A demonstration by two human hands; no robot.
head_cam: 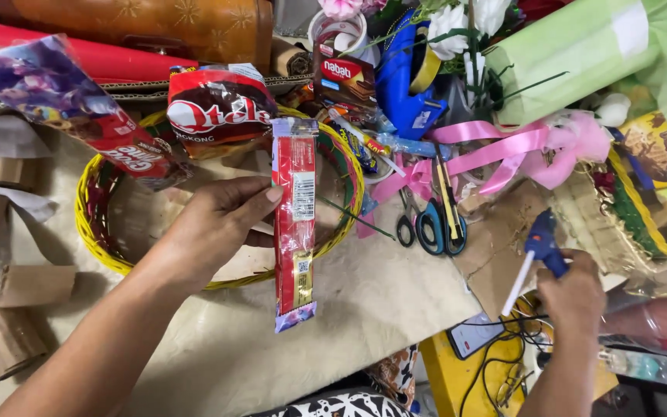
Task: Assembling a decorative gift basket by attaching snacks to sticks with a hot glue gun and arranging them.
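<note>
The long red snack packet (295,224) stands upright in the left hand (210,224), its back side to the camera, pinched near the upper half between thumb and fingertips. It hangs just in front of the yellow woven basket (94,232), its lower end over the paper-covered tabletop (272,355). The left grip is closed lightly on the packet's edge, only as much as a thin wrapper needs.

The right hand (573,297) is wrapped firmly round the handle of a blue glue gun (542,243), a white glue stick (517,283) jutting from its back, well apart from the packet, at the tabletop's right edge.

To do this well, I judge the packet should be kept flat and steady, fingers clear of any spot the hot nozzle will touch, and the gun's cord kept from snagging.

Leaning on the basket's far rim are a brown-and-red snack bag (218,108) and a purple packet (55,100). Blue-handled scissors (434,224) and pink ribbon (503,150) lie between the two hands.
</note>
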